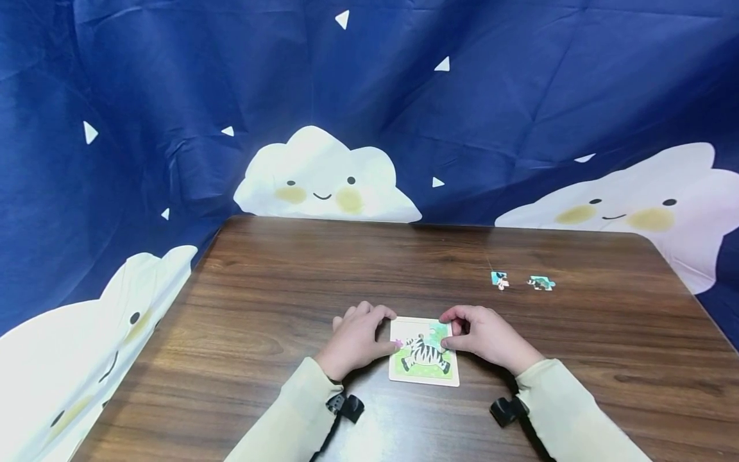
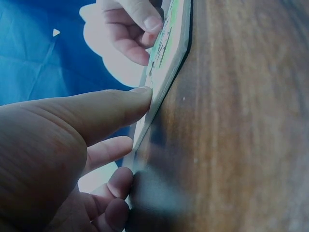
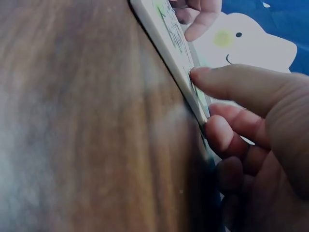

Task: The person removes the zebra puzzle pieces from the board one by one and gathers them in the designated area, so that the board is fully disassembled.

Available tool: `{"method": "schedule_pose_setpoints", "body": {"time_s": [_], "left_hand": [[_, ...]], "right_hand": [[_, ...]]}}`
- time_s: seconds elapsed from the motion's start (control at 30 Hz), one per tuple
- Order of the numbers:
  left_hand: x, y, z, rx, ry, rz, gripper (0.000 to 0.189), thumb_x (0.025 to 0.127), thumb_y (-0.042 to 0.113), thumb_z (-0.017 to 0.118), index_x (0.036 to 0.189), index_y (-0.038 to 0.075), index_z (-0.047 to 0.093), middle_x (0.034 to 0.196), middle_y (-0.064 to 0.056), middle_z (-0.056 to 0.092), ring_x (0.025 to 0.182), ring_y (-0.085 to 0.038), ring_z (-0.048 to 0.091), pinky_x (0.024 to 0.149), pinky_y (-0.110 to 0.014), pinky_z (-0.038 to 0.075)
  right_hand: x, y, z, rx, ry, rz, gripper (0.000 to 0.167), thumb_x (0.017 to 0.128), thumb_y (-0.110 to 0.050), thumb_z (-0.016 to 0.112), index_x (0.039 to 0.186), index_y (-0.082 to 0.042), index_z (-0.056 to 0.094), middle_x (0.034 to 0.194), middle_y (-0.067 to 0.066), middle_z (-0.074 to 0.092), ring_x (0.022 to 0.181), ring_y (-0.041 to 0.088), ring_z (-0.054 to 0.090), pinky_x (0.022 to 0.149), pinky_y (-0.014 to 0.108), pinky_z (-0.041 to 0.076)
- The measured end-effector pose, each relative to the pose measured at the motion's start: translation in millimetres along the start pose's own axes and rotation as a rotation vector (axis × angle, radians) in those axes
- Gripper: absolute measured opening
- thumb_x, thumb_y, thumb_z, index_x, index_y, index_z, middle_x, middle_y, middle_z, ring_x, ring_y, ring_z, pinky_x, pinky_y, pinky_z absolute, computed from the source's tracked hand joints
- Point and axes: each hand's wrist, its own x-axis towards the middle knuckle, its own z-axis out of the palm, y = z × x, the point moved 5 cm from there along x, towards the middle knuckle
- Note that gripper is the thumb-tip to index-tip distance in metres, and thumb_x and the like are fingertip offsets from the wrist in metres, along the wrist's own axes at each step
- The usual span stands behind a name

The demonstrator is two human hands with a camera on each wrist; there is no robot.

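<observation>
A small square puzzle board (image 1: 424,378) with a pale rim lies flat on the table, showing a running zebra (image 1: 426,357) on green ground. My left hand (image 1: 359,337) holds the board's left side, its thumb on the rim beside a pink star and its index finger at the far left corner. At the far right corner, my right hand (image 1: 482,333) has thumb and index finger around a teal-green puzzle piece (image 1: 437,332), which lies on the board. The right wrist view shows that thumb (image 3: 212,79) on the board's face; the piece's far edge is hidden.
Two loose puzzle pieces lie farther back on the right: a blue one (image 1: 500,280) with black and white parts and a teal one (image 1: 541,283). The brown wooden table (image 1: 277,276) ends against a dark blue curtain (image 1: 369,83) printed with smiling white clouds.
</observation>
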Motion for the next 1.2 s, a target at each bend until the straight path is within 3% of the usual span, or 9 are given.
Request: {"method": "schedule_pose_setpoints", "body": {"time_s": [0.37,0.63,1.2], "left_hand": [[-0.2,-0.2,0.2,0.005,0.002,-0.002,0.050,0.080,0.048,0.080,0.124,0.027,0.064,0.105,0.002,0.055,0.092,-0.020,0.048,0.076,-0.041,0.031],[0.7,0.1,0.2,-0.004,-0.003,-0.001,0.050,0.080,0.048,0.080,0.124,0.027,0.064,0.103,0.003,0.054,0.091,-0.019,0.047,0.076,-0.041,0.031],[0.5,-0.2,-0.1,-0.005,0.002,0.001,0.050,0.080,0.046,0.080,0.123,0.028,0.064,0.104,0.002,0.055,0.094,-0.020,0.048,0.078,-0.042,0.031]], "right_hand": [[-0.3,-4.2,0.5,0.007,0.016,0.017,0.027,0.078,-0.017,0.085,0.098,-0.015,0.068,0.082,-0.004,0.055,0.078,0.014,0.051,0.071,0.027,0.041],[-1.9,-4.3,0.5,0.048,0.018,-0.013,0.026,0.081,-0.010,0.082,0.103,-0.014,0.068,0.086,-0.003,0.059,0.076,0.014,0.051,0.067,0.026,0.043],[-2.7,-4.9,-1.0,0.065,0.046,-0.060,0.025,0.081,-0.010,0.081,0.103,-0.013,0.072,0.085,-0.003,0.060,0.076,0.013,0.053,0.066,0.024,0.043]]}}
